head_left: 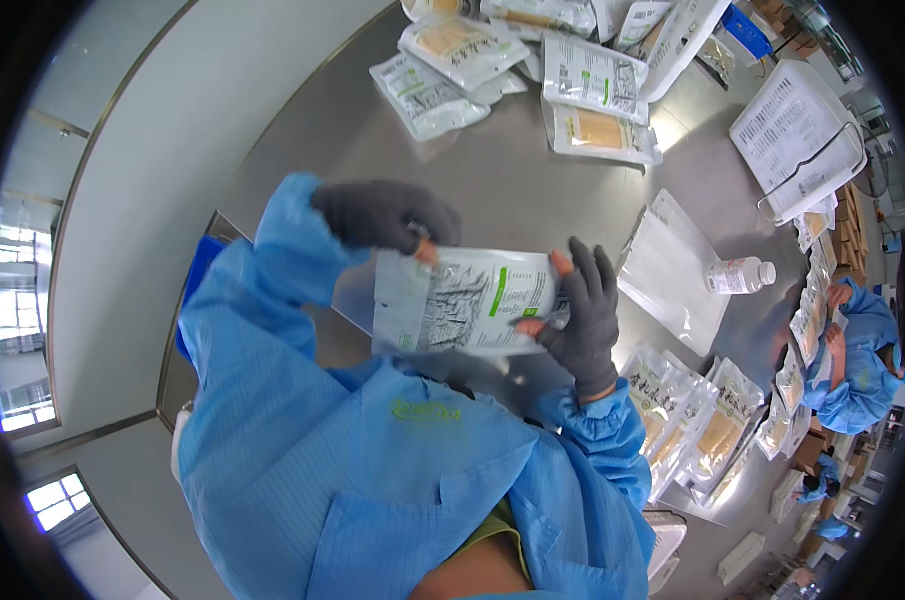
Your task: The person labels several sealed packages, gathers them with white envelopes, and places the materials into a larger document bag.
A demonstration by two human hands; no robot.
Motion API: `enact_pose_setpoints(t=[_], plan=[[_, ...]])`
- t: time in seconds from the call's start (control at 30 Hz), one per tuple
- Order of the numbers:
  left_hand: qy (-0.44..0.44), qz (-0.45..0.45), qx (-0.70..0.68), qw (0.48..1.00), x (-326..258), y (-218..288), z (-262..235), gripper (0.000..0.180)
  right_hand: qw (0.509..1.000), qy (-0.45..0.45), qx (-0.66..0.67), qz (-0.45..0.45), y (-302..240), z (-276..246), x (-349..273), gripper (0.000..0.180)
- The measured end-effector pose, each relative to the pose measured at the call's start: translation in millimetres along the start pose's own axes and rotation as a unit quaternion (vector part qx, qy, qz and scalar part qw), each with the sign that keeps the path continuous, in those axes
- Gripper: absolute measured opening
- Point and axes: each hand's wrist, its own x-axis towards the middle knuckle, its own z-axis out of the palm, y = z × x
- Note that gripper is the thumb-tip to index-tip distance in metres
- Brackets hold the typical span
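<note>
The pouch (473, 300), white and grey with a green stripe, is between the fingers of the two gloved hands, in front of the person's blue coat. The right hand (585, 325) is grasping its right end, with the bare thumb tip on the printed face. The left hand (388, 215) is blurred; its fingers are bent and one bare tip touches the upper edge, but one cannot tell if they pinch it. Just right of the right fingers lie a white sheet (663, 275) and a bottle (741, 276); below these, a row of packs (718, 425). Beyond both hands' fingers there is a pile (463, 55) of similar packs, and farther right, a basket (788, 130) and a co-worker (863, 355).
</note>
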Motion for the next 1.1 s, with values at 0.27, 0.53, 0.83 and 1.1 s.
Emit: enact_pose_setpoints(t=[0.27, 0.53, 0.83, 1.1], plan=[[0.152, -0.091, 0.349, 0.92, 125.3, -113.4, -12.6, 0.029, 0.815, -0.288, 0.284, 0.415, 55.5, 74.2, -76.7, 0.051], [0.476, -0.239, 0.565, 0.63, 58.0, -219.5, -79.4, 0.075, 0.77, -0.263, 0.417, 0.405, 65.3, 74.3, -90.1, 0.047], [0.269, -0.37, 0.663, 0.593, 48.0, -198.7, -113.6, 0.034, 0.791, -0.251, 0.347, 0.437, 58.2, 73.7, -74.2, 0.04], [0.363, -0.041, 0.663, 0.653, 35.1, -179.4, -71.9, 0.026, 0.789, -0.215, 0.381, 0.432, 64.3, 81.5, -95.0, 0.035]])
